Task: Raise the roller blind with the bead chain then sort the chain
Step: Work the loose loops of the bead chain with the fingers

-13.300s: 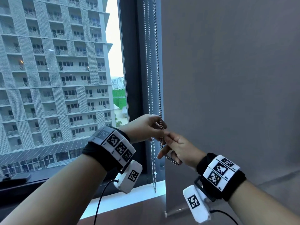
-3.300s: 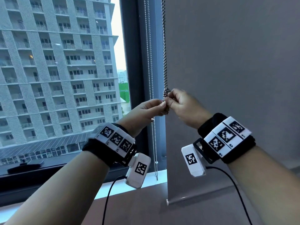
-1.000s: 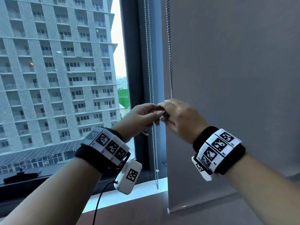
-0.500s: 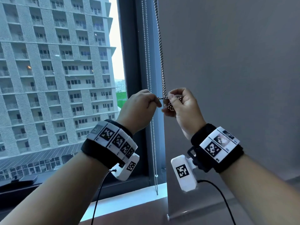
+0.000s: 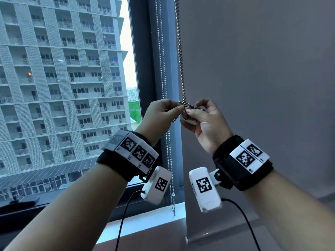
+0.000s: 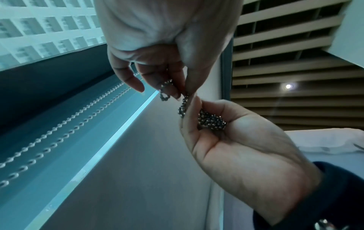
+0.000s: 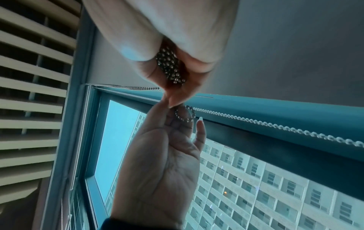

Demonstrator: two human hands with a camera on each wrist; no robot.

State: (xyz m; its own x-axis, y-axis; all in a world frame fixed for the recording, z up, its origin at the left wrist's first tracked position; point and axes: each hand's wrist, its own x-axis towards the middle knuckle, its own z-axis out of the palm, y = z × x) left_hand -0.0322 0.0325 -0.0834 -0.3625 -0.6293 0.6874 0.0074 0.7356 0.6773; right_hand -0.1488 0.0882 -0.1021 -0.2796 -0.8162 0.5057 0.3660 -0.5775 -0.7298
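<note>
The right hand (image 5: 204, 122) cups a bunched wad of the dark metal bead chain (image 6: 211, 120), fingers curled round it, thumb and forefinger pinching the strand leading out. The left hand (image 5: 159, 115), touching it fingertip to fingertip, pinches a small loop of the same chain (image 7: 185, 114). Above both, the doubled chain runs taut upward beside the grey fabric roller blind (image 5: 253, 78), whose bottom rail sits low near the white sill (image 5: 145, 220) (so the raising looks barely done, if at all). Sorting seems underway: gathered slack remains to be secured. A second, paler bead chain (image 5: 163, 69) hangs free against the frame. No containers show.
</note>
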